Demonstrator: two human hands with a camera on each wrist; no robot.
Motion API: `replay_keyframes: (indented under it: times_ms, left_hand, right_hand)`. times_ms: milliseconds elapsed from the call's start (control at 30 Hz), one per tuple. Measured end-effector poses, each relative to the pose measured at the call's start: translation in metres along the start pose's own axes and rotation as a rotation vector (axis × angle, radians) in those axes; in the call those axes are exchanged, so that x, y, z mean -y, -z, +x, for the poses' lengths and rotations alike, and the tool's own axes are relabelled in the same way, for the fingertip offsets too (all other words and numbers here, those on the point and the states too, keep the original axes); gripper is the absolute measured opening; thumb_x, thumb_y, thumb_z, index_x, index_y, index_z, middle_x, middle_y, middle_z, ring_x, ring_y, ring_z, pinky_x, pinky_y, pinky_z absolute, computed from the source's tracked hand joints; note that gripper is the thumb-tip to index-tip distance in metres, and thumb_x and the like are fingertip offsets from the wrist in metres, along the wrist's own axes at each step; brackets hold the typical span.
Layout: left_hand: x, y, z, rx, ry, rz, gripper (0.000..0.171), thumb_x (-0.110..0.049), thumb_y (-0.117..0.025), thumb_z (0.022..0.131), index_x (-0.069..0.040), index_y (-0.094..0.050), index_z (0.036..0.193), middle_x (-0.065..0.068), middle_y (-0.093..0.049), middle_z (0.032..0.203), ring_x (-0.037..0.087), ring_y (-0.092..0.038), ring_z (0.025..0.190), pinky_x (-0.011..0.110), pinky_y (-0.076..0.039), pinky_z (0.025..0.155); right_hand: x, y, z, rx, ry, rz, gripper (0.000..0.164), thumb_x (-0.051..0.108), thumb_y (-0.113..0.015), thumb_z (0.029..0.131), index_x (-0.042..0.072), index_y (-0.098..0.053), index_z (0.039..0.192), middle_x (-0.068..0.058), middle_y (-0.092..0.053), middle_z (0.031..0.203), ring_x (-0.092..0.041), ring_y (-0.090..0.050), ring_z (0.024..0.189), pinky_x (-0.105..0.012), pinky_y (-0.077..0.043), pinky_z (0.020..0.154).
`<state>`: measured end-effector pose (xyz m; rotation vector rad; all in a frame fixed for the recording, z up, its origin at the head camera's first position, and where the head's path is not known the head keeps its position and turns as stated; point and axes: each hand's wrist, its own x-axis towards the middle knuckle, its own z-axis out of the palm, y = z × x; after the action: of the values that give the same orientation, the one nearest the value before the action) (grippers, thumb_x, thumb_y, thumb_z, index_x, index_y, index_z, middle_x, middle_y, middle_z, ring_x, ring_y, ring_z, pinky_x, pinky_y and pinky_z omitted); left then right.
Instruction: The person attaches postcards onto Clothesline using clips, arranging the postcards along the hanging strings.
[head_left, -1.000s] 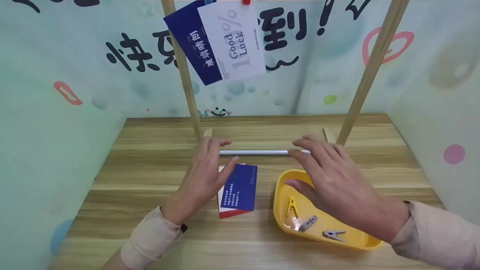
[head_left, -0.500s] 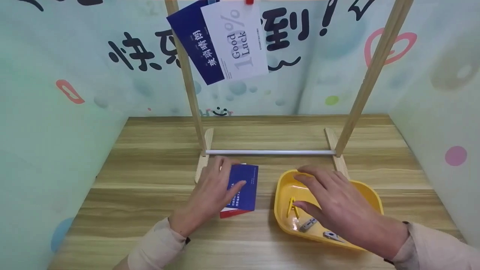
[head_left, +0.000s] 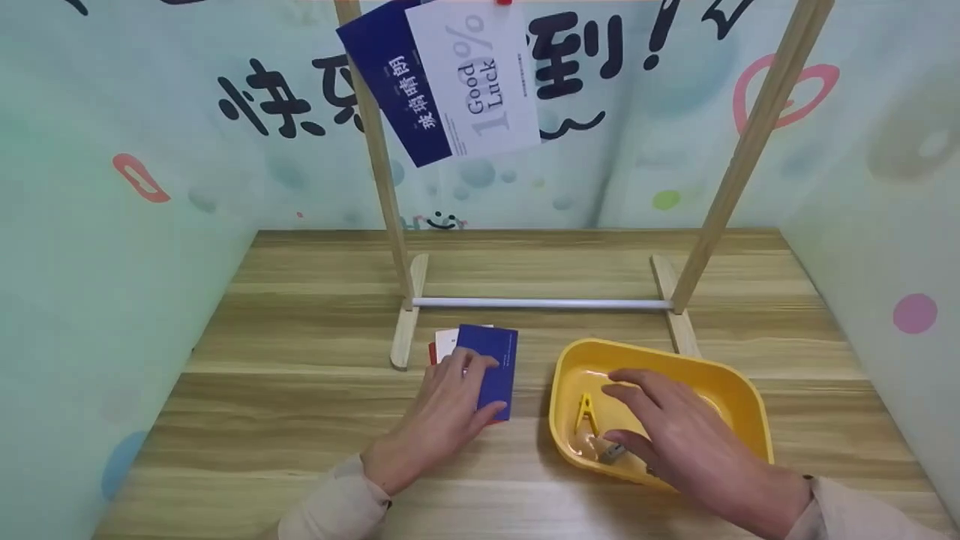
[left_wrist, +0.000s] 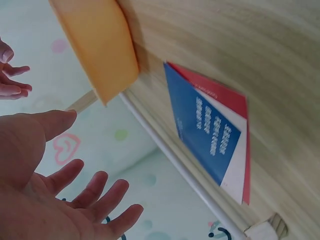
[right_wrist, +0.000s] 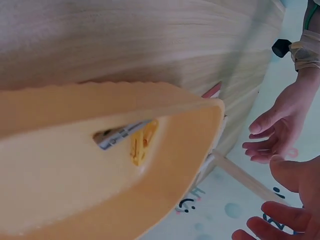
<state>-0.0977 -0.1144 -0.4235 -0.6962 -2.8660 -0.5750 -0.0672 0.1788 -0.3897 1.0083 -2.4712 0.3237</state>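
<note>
My left hand [head_left: 442, 409] hovers over a small stack of cards, its fingers loosely bent and holding nothing. A blue card [head_left: 496, 384] lies on top, with edges of a white card [head_left: 445, 343] and a red card [left_wrist: 231, 102] showing beneath. In the left wrist view the fingers are apart from the stack. Above a yellow tray [head_left: 667, 358], my right hand [head_left: 697, 446] is loosely spread, with nothing between thumb and fingers. Inside the tray lie a yellow clothespin [head_left: 585, 411] and a grey clothespin [head_left: 613, 452], the latter partly hidden by the right hand.
Behind the stack stands a wooden rack with a left post [head_left: 386, 195], a right post [head_left: 739, 169] and a white lower rod [head_left: 540, 303]. A blue card [head_left: 394, 75] and a white card [head_left: 480, 82] hang high up, a red clip [head_left: 503, 1] at the top edge.
Both hands have come down and back from in front of the white rod. The left is now over the card stack, the right lower over the yellow tray.
</note>
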Motion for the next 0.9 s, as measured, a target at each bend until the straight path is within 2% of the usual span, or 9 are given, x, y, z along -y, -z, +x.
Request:
replay_keyframes:
  times_ms: [133,367,467,533,600,700,800,900]
  left_hand:
    - [0.003,-0.008,-0.004,0.039,0.004,0.006,0.049,-0.037,-0.07,0.093,-0.009,-0.053,0.129,0.011,-0.053,0.115,0.027,-0.058,0.107,0.046,-0.048,0.095]
    - [0.01,-0.024,-0.009,0.062,0.002,0.038,0.046,-0.034,-0.071,0.092,-0.008,-0.056,0.127,0.011,-0.056,0.113,0.027,-0.06,0.105,0.046,-0.047,0.092]
    - [0.013,-0.029,-0.01,0.1,0.009,0.046,0.045,-0.034,-0.069,0.094,-0.008,-0.056,0.129,0.013,-0.056,0.116,0.029,-0.061,0.108,0.05,-0.047,0.096]
    - [0.015,-0.031,-0.01,0.148,0.019,0.05,0.049,-0.034,-0.067,0.096,-0.009,-0.053,0.136,0.017,-0.055,0.125,0.034,-0.059,0.117,0.055,-0.046,0.102]
    - [0.018,-0.031,-0.01,0.212,0.03,0.05,0.054,-0.034,-0.064,0.098,-0.013,-0.048,0.145,0.022,-0.051,0.137,0.04,-0.054,0.128,0.061,-0.042,0.108]
    - [0.02,-0.029,-0.01,0.302,0.044,0.032,0.061,-0.031,-0.061,0.1,-0.021,-0.037,0.155,0.028,-0.036,0.154,0.046,-0.039,0.143,0.068,-0.031,0.114]
    - [0.022,-0.028,-0.01,0.35,0.042,0.02,0.061,-0.03,-0.059,0.101,-0.023,-0.035,0.156,0.03,-0.028,0.159,0.048,-0.031,0.147,0.07,-0.025,0.116]
    - [0.024,-0.028,-0.01,0.38,0.043,0.011,0.06,-0.03,-0.057,0.101,-0.023,-0.035,0.157,0.03,-0.024,0.161,0.05,-0.025,0.149,0.07,-0.02,0.118]
  right_hand:
    - [-0.001,-0.009,-0.007,0.017,-0.011,0.015,0.052,0.025,-0.086,0.073,0.007,-0.066,0.118,-0.01,-0.065,0.121,-0.024,-0.065,0.103,-0.041,-0.056,0.077]
    - [-0.005,-0.026,-0.016,0.061,-0.002,0.043,0.046,0.008,-0.086,0.073,0.006,-0.068,0.115,-0.012,-0.064,0.12,-0.025,-0.068,0.098,-0.039,-0.056,0.072]
    - [-0.009,-0.032,-0.019,0.111,0.016,0.066,0.045,-0.002,-0.083,0.073,0.005,-0.068,0.114,-0.014,-0.063,0.119,-0.025,-0.068,0.095,-0.039,-0.057,0.071]
    - [-0.012,-0.036,-0.02,0.158,0.025,0.096,0.045,-0.006,-0.081,0.072,0.004,-0.068,0.115,-0.016,-0.062,0.12,-0.027,-0.068,0.094,-0.041,-0.059,0.072]
    - [-0.015,-0.039,-0.02,0.205,0.029,0.138,0.047,-0.009,-0.08,0.072,0.004,-0.067,0.115,-0.017,-0.063,0.12,-0.028,-0.069,0.093,-0.042,-0.06,0.074]
    - [-0.019,-0.043,-0.02,0.254,0.025,0.198,0.048,-0.011,-0.08,0.072,0.005,-0.068,0.116,-0.018,-0.063,0.12,-0.029,-0.07,0.094,-0.042,-0.061,0.077]
    - [-0.021,-0.045,-0.019,0.275,0.022,0.253,0.049,-0.013,-0.079,0.071,0.006,-0.069,0.115,-0.019,-0.063,0.12,-0.027,-0.071,0.093,-0.041,-0.061,0.08]
    - [-0.022,-0.048,-0.019,0.3,0.004,0.307,0.039,-0.008,-0.077,0.077,0.009,-0.07,0.111,-0.016,-0.063,0.12,-0.023,-0.07,0.096,-0.041,-0.06,0.084]
